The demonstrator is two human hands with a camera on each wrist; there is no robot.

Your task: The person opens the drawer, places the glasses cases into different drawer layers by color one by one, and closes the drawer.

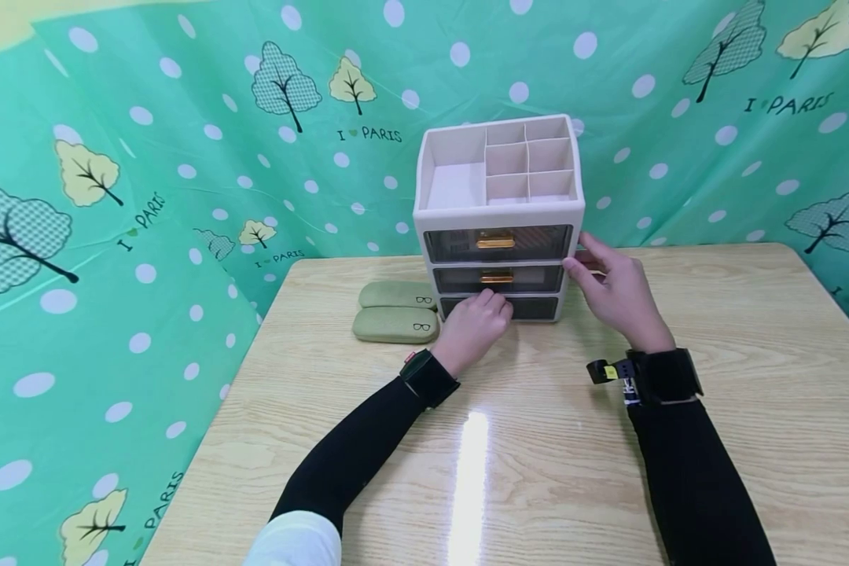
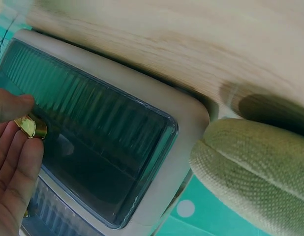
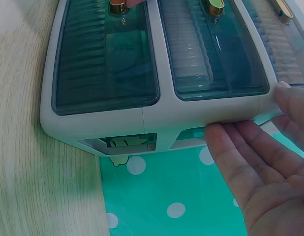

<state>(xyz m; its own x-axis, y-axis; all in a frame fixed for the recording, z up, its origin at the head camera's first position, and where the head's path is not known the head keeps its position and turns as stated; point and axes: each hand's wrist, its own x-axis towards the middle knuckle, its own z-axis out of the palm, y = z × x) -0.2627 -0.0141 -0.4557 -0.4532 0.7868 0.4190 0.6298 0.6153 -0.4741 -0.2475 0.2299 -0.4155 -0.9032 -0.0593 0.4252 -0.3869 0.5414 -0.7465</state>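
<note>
A white desktop organizer (image 1: 502,212) with three dark see-through drawers stands on the table. At its lowest drawer (image 1: 535,308) is my left hand (image 1: 472,330); in the left wrist view the thumb and fingers pinch that drawer's gold handle (image 2: 38,128). The bottom drawer sits flush in the frame, as do the two above. My right hand (image 1: 624,297) grips the organizer's right side, its thumb at the front edge and its fingers (image 3: 235,157) along the side wall, as the right wrist view shows. The bottom handle is hidden behind my left hand in the head view.
Two green glasses cases (image 1: 396,325) lie one behind the other, close to the organizer's left side. Open compartments (image 1: 529,161) top the organizer. A green dotted cloth (image 1: 325,181) hangs behind and left of the wooden table (image 1: 538,472).
</note>
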